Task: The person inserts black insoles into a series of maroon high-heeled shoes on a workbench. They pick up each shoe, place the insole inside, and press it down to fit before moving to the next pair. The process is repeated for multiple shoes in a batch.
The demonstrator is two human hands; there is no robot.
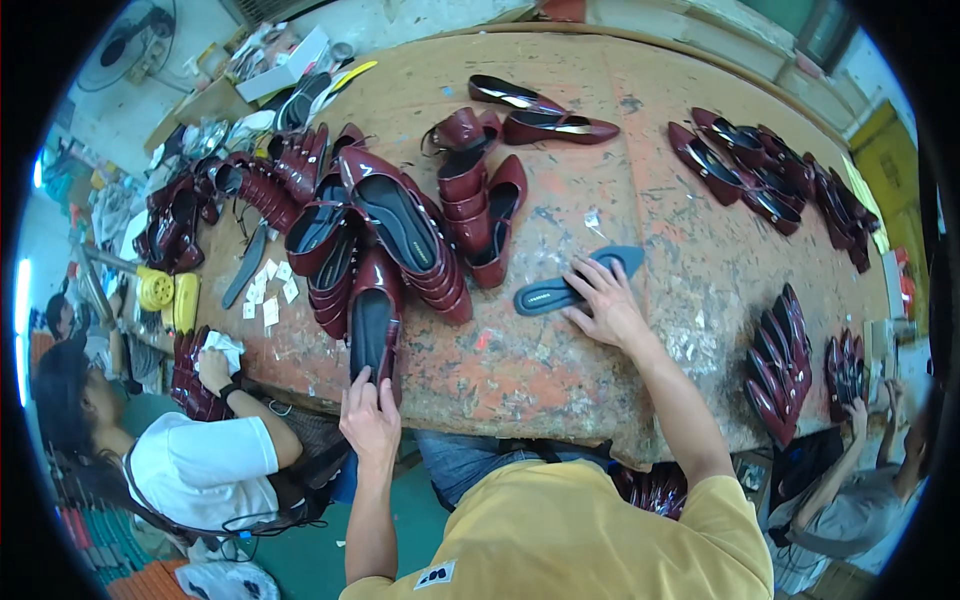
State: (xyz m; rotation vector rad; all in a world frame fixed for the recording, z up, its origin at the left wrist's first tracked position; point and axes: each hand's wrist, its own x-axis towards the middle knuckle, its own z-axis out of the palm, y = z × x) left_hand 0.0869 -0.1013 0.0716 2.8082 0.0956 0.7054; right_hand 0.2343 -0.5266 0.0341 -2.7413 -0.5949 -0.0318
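My left hand (370, 415) is closed at the heel of a dark red patent flat shoe (372, 310), its fingertips at the opening over the dark insole. That shoe leans against stacked dark red shoes (405, 215) beyond it. To the right, a loose dark grey pointed insole (540, 297) lies flat on the worn workbench (520, 370). My right hand (610, 310) rests over its middle with fingers spread. Part of the insole is hidden under the fingers.
More dark red shoes (745, 165) lie at the far right and in a nested row (780, 365) at the right edge. Small white labels (270, 300) and a yellow tape dispenser (170, 295) are on the left. Co-workers sit at both sides, one wearing a white shirt (205, 465).
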